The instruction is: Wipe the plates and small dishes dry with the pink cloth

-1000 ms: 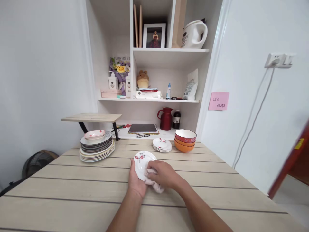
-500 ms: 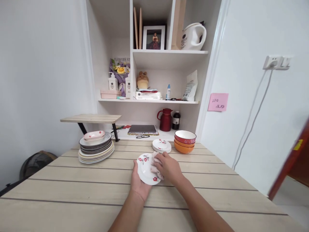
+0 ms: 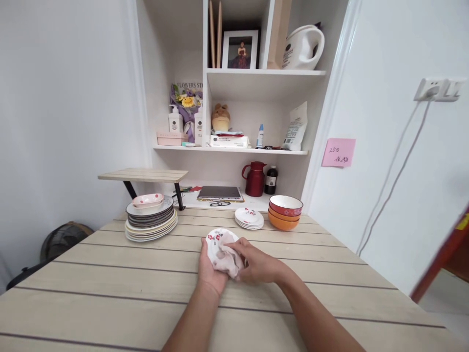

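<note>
A small white plate with red flowers is held tilted above the table by my left hand, thumb along its left rim and palm beneath. My right hand grips a pale pink cloth and presses it onto the plate's face. The cloth covers much of the plate's middle and lower right. Just beyond, a short stack of matching flowered plates lies on the wooden table.
Nested red and orange bowls stand at the right back. A tall plate stack topped by pink-dotted dishes is at left, by a small raised shelf. Behind are a laptop, glasses and a red jug.
My right hand has shifted the cloth down and left, so it now covers more of the plate, including the lower flower. The whole view has tilted and shifted slightly.
</note>
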A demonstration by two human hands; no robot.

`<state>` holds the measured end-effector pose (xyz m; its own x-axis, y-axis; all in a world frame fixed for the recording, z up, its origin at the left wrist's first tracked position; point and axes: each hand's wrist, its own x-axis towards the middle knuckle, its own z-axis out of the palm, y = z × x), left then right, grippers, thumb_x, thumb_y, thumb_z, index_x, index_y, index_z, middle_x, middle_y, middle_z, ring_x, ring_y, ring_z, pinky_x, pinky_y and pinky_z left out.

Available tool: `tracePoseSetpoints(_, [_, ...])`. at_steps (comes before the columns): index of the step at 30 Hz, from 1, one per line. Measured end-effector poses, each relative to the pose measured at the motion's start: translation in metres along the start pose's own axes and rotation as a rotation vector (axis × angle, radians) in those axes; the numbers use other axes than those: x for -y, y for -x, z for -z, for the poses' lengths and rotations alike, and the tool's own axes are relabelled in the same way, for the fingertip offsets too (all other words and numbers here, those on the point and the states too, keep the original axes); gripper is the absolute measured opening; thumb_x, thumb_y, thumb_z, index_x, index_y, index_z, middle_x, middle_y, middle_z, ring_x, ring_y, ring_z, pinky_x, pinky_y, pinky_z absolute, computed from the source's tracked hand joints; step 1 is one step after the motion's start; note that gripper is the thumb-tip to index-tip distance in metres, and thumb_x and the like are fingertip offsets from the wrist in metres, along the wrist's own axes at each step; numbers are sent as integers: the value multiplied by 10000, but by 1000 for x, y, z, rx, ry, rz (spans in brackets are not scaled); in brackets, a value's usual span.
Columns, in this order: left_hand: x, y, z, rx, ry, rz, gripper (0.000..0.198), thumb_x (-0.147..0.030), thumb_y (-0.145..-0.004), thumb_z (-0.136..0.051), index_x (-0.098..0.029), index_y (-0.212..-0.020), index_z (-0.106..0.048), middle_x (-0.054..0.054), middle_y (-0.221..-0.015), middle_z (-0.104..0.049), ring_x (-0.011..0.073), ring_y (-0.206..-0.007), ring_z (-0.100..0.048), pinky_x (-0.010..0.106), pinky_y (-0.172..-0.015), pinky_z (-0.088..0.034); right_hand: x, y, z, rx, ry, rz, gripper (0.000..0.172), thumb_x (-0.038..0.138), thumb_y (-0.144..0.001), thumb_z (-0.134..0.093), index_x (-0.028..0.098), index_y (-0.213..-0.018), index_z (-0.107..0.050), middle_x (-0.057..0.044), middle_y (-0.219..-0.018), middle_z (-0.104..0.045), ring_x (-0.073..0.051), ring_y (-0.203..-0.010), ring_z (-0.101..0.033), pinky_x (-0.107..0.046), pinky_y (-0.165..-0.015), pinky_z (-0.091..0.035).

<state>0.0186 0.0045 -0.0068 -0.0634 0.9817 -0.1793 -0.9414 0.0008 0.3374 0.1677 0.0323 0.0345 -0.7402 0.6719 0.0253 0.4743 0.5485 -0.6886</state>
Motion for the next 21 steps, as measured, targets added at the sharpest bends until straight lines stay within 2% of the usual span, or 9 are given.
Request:
tracePoseSetpoints(2, [1,-2,2,60,-7,43,479,-503,-851,-515,-122,-1122,-621,140,-1005,-701,279,-896,-670,418,-797,-517,0,-4,-3,-103,64,7,444,225,-695,-660,268,-1134,-618,-25,-1004,-487,-175,-872,-515,-279,-774,-425])
tracePoseSetpoints(4, [1,-3,3,117,-31,105,490,-520,-847,-513,-124,-1111,-630,145,-1018,-700,288,-912,-666,435,-823,-501,-1,-10,-8,-209,137,-8,290,233,-716,-638,254,-1004,-660,-21,-962,-505,-174,-846,-521,-276,-751,-415])
tracePoseSetpoints(6, [3,-4,4,158,-52,150,479,-530,-842,-520,-148,-1106,-636,128,-1004,-708,290,-926,-662,450,-853,-481,-1,-16,-13,-312,220,-9,279,237,-714,-645,263,-992,-662,-29,-1048,-514,-183,-882,-531,-284,-760,-408])
tracePoseSetpoints(9, [7,-3,3,211,-67,200,453,-508,-840,-540,-191,-1154,-620,105,-1025,-711,286,-967,-653,458,-902,-449,-3,-22,-18,-481,356,51,333,220,-722,-642,285,-1049,-644,-43,-1245,-475,-232,-1080,-488,-338,-889,-366])
tracePoseSetpoints(11, [10,-2,2,230,-75,226,474,-501,-838,-548,-208,-1208,-593,106,-1077,-700,289,-1003,-643,465,-930,-430,-6,-24,-17,-543,409,66,332,218,-749,-620,274,-1075,-624,-55,-1270,-487,-246,-1143,-452,-369,-945,-326])
tracePoseSetpoints(15, [14,-4,3,214,-76,213,549,-518,-840,-531,-188,-1278,-547,132,-1161,-668,310,-1067,-615,490,-965,-403,-12,-21,-9,-547,464,-20,306,178,-789,-548,238,-1086,-592,-70,-1213,-557,-237,-1091,-476,-367,-915,-327])
tracePoseSetpoints(18, [14,-7,5,173,-45,140,557,-522,-849,-507,-167,-1277,-549,153,-1174,-658,318,-1071,-612,503,-966,-403,-19,-18,-3,-527,501,-93,313,169,-792,-531,238,-1092,-586,-69,-1191,-575,-246,-1075,-480,-371,-883,-330])
tracePoseSetpoints(21, [10,-6,6,123,-15,55,553,-523,-845,-508,-163,-1261,-560,165,-1175,-653,328,-1057,-616,525,-942,-416,-22,-13,1,-462,493,-81,363,123,-765,-516,242,-1099,-590,-63,-1163,-585,-243,-1078,-481,-362,-886,-331])
